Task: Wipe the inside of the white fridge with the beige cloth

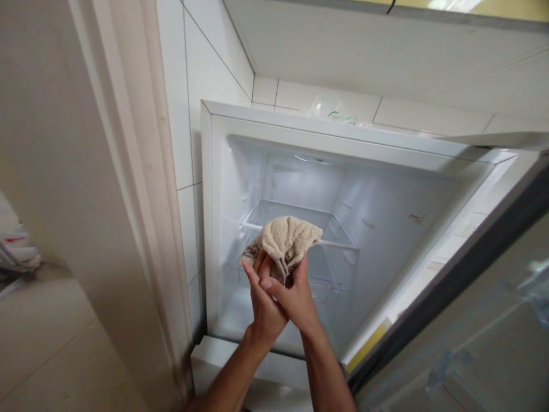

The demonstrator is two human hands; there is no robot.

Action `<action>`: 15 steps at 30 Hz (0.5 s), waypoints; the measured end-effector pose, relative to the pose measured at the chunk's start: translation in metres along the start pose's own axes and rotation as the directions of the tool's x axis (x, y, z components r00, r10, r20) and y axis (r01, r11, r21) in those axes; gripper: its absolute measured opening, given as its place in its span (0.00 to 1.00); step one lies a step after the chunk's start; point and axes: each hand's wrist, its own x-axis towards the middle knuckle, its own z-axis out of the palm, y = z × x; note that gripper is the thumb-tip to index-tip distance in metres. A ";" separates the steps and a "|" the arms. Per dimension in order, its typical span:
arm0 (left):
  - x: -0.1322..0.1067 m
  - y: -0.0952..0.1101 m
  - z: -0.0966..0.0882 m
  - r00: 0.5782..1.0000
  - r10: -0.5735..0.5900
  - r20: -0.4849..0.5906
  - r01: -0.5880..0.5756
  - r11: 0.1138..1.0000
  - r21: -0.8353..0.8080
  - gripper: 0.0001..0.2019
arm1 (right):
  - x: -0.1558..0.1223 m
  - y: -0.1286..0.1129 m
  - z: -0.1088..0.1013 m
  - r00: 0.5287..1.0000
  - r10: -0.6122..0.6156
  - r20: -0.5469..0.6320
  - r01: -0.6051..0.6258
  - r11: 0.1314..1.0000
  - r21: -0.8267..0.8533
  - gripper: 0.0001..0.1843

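A bunched beige cloth point(290, 236) is held up in front of an open fridge point(274, 117). My left hand point(266, 306) supports it from below, its fingers curled against the fabric. Crossing over beside it, my right hand point(299, 294) grips the cloth from the right, thumb lying over the left hand. The two hands touch at the palms. A small loop of fabric hangs from the cloth's underside. Behind it, a glass shelf point(295, 213) spans the fridge interior, and the cloth covers part of its front edge.
The fridge door point(467, 320) stands open on the right, with clear plastic bins on its inner side. A beige door frame point(128, 171) rises at the left. A clear plastic bag point(328, 107) lies on the fridge top, under a cabinet point(364, 51).
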 end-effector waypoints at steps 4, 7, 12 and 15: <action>0.006 0.009 -0.010 0.909 0.325 0.262 -0.366 0.922 0.126 0.57 | 0.024 0.004 -0.011 0.984 0.042 -0.174 -0.036 0.999 0.039 0.49; 0.016 0.021 -0.017 0.816 0.371 0.444 -0.460 0.882 0.108 0.52 | 0.046 0.007 -0.025 0.963 0.025 -0.267 -0.024 1.000 0.007 0.41; 0.052 0.035 -0.049 0.740 0.541 0.398 -0.630 0.765 0.131 0.32 | 0.094 0.002 -0.060 0.912 -0.090 -0.400 0.075 0.996 -0.053 0.37; 0.082 0.035 -0.079 0.741 0.619 0.262 -0.672 0.682 0.289 0.14 | 0.122 -0.013 -0.084 0.851 -0.219 -0.477 0.106 0.962 -0.252 0.41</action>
